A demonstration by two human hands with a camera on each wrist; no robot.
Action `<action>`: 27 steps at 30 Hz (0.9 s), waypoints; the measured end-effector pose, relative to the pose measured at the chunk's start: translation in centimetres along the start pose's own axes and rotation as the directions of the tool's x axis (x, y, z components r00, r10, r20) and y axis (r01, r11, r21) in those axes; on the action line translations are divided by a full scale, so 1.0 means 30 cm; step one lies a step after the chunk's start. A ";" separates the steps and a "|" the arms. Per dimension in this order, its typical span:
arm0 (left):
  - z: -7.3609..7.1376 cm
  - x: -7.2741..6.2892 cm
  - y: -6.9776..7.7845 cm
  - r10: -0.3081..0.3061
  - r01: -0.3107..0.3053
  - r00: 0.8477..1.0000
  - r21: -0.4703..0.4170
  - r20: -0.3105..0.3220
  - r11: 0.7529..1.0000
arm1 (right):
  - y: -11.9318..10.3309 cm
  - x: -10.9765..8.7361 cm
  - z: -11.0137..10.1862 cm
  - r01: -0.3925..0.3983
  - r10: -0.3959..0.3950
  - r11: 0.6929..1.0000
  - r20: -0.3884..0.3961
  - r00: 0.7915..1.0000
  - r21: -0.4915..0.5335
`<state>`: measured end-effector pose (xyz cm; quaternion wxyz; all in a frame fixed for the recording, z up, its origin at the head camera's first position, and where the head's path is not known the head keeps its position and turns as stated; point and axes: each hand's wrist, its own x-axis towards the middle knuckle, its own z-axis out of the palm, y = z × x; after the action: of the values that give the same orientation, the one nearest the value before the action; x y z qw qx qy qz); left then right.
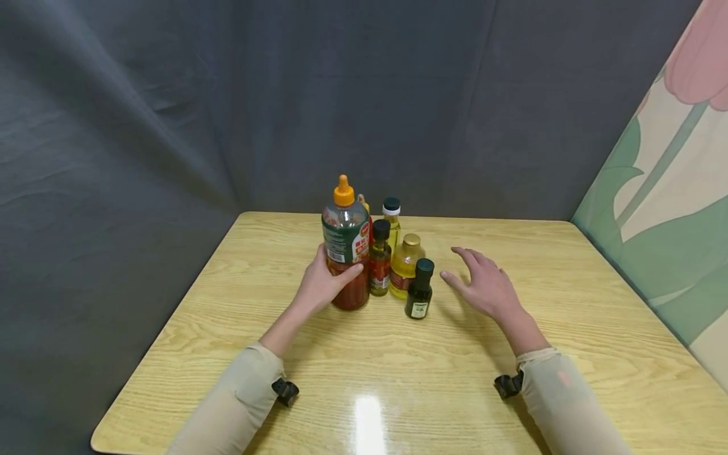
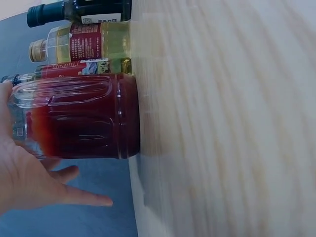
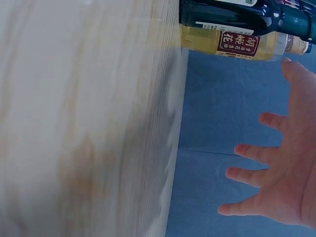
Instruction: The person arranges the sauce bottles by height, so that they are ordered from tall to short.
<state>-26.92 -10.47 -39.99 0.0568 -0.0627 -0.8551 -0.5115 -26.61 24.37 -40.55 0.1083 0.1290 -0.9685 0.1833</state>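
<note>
**Holding the big sauce bottle at the left end of a tight cluster**

Curled round the sauce bottle with the left grip: laying the thumb across the near face, passing fingers round the left and far sides, pointing at least one finger straight out, away from the plastic. Upright at the cluster's left end, apparently on the counter, though hard to judge at the base whether resting or just lifted.

Next outward, immediately right: the red-labelled bottle, near enough to be bumped. Then, further right, the yellow oil bottle, with the small dark bottle on its near side. On the far side, the white-collared bottle.

Holding nothing with the right grip; spreading thumb and fingers above the counter, near the oil bottle and the small dark bottle.

Likely to topple the red-labelled bottle if shoving the sauce bottle rightward, for lack of a gap. Liable to slip or swing if lifting so wide and smooth a body with fingers partly off. Apt to clip the slim-necked dark bottle if sweeping the right thumb left.

Farthest out: the dark curtain beyond, the flower-patterned wall to the right.
</note>
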 end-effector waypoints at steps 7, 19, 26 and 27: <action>0.011 0.006 -0.011 0.027 -0.027 0.999 -0.007 -0.032 1.000 | -0.005 -0.001 0.000 -0.002 0.002 1.000 0.010 1.000 -0.005; 0.008 0.006 -0.008 0.054 -0.055 0.998 -0.022 -0.037 0.998 | -0.004 -0.003 0.001 -0.006 0.007 1.000 0.011 1.000 -0.007; 0.006 0.005 -0.007 0.065 -0.065 0.997 -0.015 -0.036 0.998 | -0.002 -0.001 0.000 -0.003 0.003 1.000 0.010 1.000 -0.009; 0.005 0.005 -0.007 0.065 -0.065 0.997 -0.015 -0.034 0.998 | -0.002 -0.001 0.000 -0.004 0.004 1.000 0.011 1.000 -0.009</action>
<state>-27.11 -10.41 -40.21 0.0873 -0.0823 -0.8473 -0.5174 -26.57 24.33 -40.53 0.1030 0.1277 -0.9702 0.1786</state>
